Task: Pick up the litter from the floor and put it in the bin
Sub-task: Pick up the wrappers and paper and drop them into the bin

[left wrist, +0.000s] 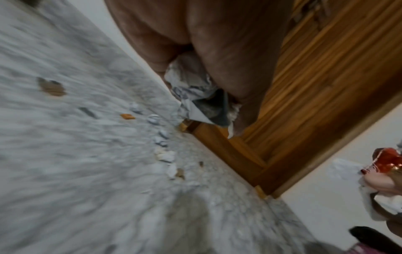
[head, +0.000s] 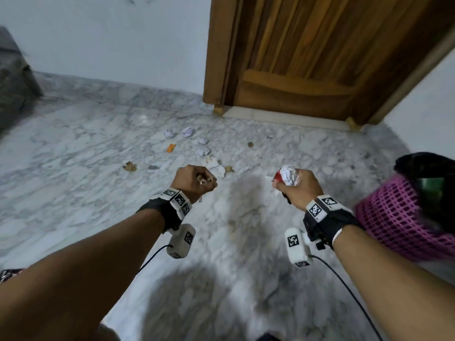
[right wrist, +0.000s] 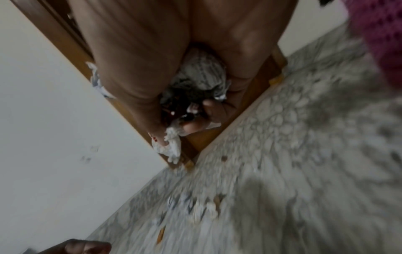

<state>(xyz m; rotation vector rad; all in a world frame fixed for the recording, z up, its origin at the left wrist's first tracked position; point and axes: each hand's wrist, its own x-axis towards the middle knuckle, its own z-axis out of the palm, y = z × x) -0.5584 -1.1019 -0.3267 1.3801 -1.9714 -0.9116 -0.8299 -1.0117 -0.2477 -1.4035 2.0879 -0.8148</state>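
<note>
My left hand (head: 197, 180) is raised above the marble floor, fingers curled round a wad of crumpled paper and scraps (left wrist: 195, 96). My right hand (head: 295, 183) grips a bigger bundle of crumpled white paper with a red wrapper (head: 286, 174); the right wrist view shows that bundle (right wrist: 200, 82) packed inside the fist. A pink mesh bin (head: 394, 217) with a black liner stands at the right, just beyond my right wrist. More litter lies ahead on the floor: several white paper balls (head: 187, 131), an orange scrap (head: 171, 147) and brown bits (head: 129, 166).
A wooden door (head: 320, 57) in its frame closes off the far side, with white walls either side. A grey object (head: 14, 77) sits at the far left. Wrist camera cables hang under both forearms. My shadow falls on the near floor.
</note>
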